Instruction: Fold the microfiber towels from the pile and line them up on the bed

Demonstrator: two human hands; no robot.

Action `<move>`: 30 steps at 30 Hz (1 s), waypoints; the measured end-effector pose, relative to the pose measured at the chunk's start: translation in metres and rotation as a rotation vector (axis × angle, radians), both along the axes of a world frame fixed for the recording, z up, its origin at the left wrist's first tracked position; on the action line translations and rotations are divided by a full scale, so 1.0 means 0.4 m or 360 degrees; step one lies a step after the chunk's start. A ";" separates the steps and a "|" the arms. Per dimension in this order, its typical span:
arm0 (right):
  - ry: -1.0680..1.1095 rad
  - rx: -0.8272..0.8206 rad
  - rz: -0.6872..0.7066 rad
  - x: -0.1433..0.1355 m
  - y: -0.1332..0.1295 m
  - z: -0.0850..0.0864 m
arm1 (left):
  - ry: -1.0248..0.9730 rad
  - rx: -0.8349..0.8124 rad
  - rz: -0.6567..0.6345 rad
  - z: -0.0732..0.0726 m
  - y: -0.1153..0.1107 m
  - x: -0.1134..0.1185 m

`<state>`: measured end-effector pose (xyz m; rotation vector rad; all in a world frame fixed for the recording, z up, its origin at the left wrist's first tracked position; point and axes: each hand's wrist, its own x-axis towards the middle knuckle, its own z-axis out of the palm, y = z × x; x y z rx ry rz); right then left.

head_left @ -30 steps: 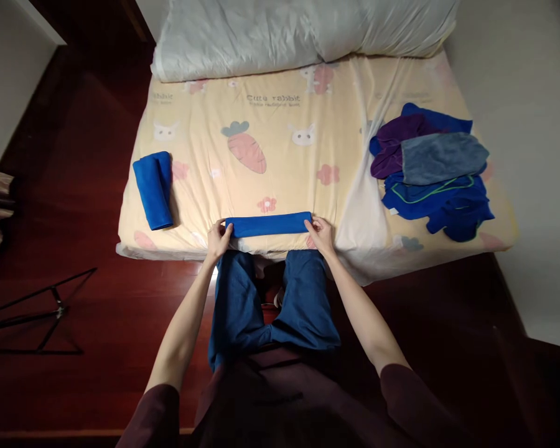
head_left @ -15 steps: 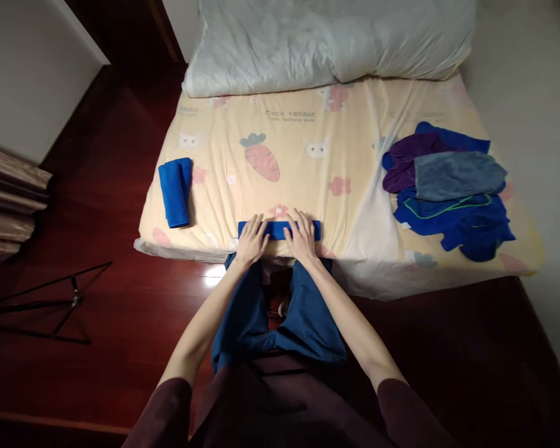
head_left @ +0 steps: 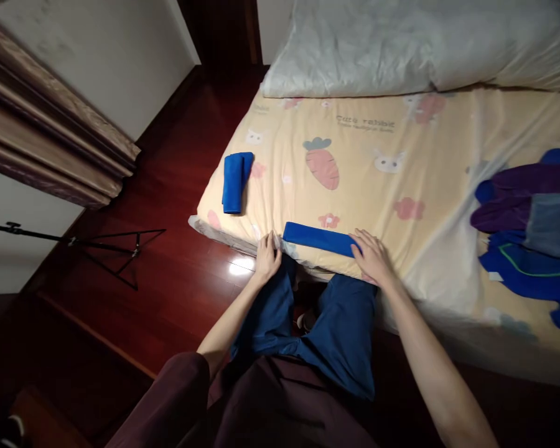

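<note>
A blue cloth folded into a long narrow strip [head_left: 318,238] lies near the front edge of the bed, slanting down to the right. My right hand [head_left: 373,258] is at its right end, thumb and fingers closed about that end. Just off the strip's left end, my left hand [head_left: 267,260] rests at the bed's edge with nothing seen in it and its fingers partly apart. Farther left on the bed lies another folded blue cloth [head_left: 233,183].
At the right is a pile of blue, purple and grey cloths [head_left: 532,224], cut off by the frame. A rolled pale quilt [head_left: 364,56] lies across the back of the bed [head_left: 429,149]. A black tripod [head_left: 133,252] stands on the floor at left, near a curtain [head_left: 88,155].
The view has turned left. My left hand has slid off the strip to the bed's edge, and my right hand has moved to its right end. The strip now slants.
</note>
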<state>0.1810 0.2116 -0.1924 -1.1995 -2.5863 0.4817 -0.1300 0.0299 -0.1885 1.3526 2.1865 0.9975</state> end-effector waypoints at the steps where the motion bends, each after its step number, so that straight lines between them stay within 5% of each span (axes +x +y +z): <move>1: -0.0010 -0.0060 0.0018 0.017 0.028 0.007 | -0.0224 -0.0023 0.0136 0.000 -0.017 0.012; 6: -0.0385 -0.0524 0.0097 0.075 0.154 0.028 | -0.1650 -0.0183 0.0397 0.004 -0.006 0.081; 9: -0.0492 -0.0536 0.0176 0.078 0.185 0.027 | -0.1993 -0.0081 0.0500 0.014 0.061 0.100; 17: -0.0565 -0.0391 0.0191 0.047 0.174 0.019 | -0.1991 -0.0190 0.0823 0.010 0.175 0.066; 23: -0.0579 -0.0368 0.0166 0.033 0.159 0.046 | -0.1989 0.0175 0.0848 0.012 0.181 0.075; 26: -0.0576 -0.0471 0.0184 0.017 0.147 0.071 | -0.1995 0.0352 0.0720 0.046 0.180 0.077; 30: -0.0477 -0.0538 0.0255 -0.045 0.120 0.116 | -0.1832 0.0568 0.0531 0.136 0.191 0.028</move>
